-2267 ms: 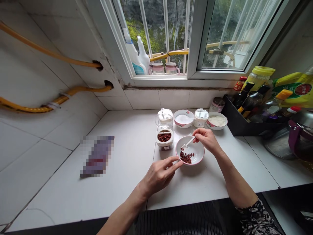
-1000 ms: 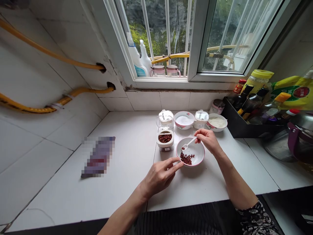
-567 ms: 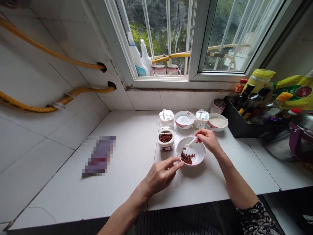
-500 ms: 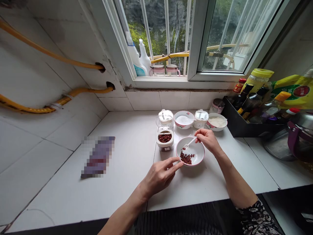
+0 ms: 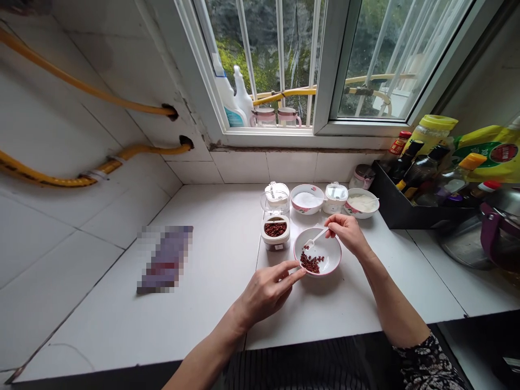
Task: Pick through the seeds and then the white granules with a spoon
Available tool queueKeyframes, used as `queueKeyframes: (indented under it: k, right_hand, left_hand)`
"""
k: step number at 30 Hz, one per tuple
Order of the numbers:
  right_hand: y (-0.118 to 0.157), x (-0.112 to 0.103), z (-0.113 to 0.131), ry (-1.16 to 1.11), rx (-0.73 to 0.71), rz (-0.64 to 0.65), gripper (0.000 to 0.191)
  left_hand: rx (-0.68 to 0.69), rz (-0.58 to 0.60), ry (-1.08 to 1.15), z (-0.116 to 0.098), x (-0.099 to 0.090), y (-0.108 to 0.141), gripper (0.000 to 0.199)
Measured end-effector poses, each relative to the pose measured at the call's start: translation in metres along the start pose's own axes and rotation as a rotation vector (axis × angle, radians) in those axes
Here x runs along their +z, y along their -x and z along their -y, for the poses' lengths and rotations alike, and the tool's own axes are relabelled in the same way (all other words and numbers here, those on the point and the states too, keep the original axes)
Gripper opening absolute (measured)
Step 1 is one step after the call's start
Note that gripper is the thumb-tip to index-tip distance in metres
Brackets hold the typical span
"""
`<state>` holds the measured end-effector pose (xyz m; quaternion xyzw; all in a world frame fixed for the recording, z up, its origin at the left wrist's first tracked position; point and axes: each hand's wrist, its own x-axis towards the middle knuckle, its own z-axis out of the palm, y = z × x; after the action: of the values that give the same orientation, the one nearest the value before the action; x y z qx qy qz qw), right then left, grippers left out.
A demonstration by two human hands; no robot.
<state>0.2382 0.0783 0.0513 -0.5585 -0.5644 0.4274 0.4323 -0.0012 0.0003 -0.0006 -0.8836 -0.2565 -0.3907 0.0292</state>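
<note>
the right hand (image 5: pixel 345 232) holds a small white spoon (image 5: pixel 319 236) between thumb and fingers, closed narrow on its handle, and the head of the spoon is inside the white bowl (image 5: pixel 332 251) with pink rim. the left hand (image 5: pixel 270 290) has its fingers long and a little apart, and their tips touch the rim of this bowl at its near left side. in the bowl, which stands on the white counter (image 5: pixel 211 303), there lie dark red grains (image 5: pixel 311 264), mostly at the near left part (a few are by the spoon head). just beside the bowl, to the left, stands an open jar (image 5: pixel 276 244) full of similar grains, its clear lid raised at the back. behind, in a row, i see a white-lidded jar (image 5: pixel 278 193), a flowered bowl (image 5: pixel 307 201) with white contents, a second lidded jar (image 5: pixel 335 198) and another bowl (image 5: pixel 363 203) with pale contents. farther right, a black box (image 5: pixel 400 215) carries several bottles (image 5: pixel 420 169). well apart on the left lies a purplish thing (image 5: pixel 164 260), too blurred to name.
</note>
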Motion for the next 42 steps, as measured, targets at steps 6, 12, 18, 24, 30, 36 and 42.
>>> queueKeyframes:
  k: [6, 12, 18, 24, 30, 36, 42]
  right_hand:
    - [0.0, 0.0, 0.0, 0.067, -0.006, -0.032, 0.014]
    - [-0.001, -0.001, -0.003, 0.018, -0.001, -0.009, 0.013]
    - [-0.002, -0.002, -0.001, -0.064, 0.02, 0.024, 0.012]
    - [-0.002, 0.001, 0.004, -0.206, -0.017, 0.051, 0.016]
    - [0.01, 0.034, 0.012, -0.106, -0.307, -0.055, 0.021]
    - [0.02, 0.051, 0.017, 0.394, -0.967, -0.16, 0.018]
    - [0.02, 0.018, 0.02, 0.396, -0.933, -0.263, 0.015]
  left_hand:
    - [-0.006, -0.002, 0.014, -0.001, 0.0, 0.0, 0.04]
    - [0.002, -0.01, 0.005, -0.001, 0.0, -0.001, 0.036]
    - [0.006, -0.012, 0.005, -0.001, -0.001, -0.002, 0.033]
    - [0.005, -0.012, -0.003, -0.001, -0.001, -0.003, 0.03]
    - [0.013, -0.021, -0.02, -0.001, 0.0, -0.002, 0.029]
    - [0.011, -0.025, -0.02, -0.002, 0.0, -0.004, 0.03]
    - [0.01, -0.015, -0.019, -0.002, -0.001, -0.004, 0.03]
